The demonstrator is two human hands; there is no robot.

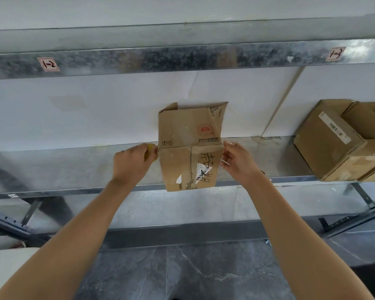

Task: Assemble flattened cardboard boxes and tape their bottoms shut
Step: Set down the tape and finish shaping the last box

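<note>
A small worn cardboard box (pixel 189 146) lies on its side on the metal shelf (pixel 74 169), its closed bottom flaps with black handwriting facing me and its open top flaps against the white back wall. My left hand (pixel 132 162) sits at the box's left edge, fingers curled round a yellow tape roll (pixel 150 151) that is mostly hidden behind the hand. My right hand (pixel 236 161) touches the box's right edge, its fingers pinching there; whether they hold a strip of tape I cannot tell.
Two assembled cardboard boxes (pixel 342 139) sit on the same shelf at the far right. An upper metal shelf beam (pixel 182 58) with paper labels runs overhead. Below are shelf brackets (pixel 355 221) and a dark marbled floor (pixel 182 273).
</note>
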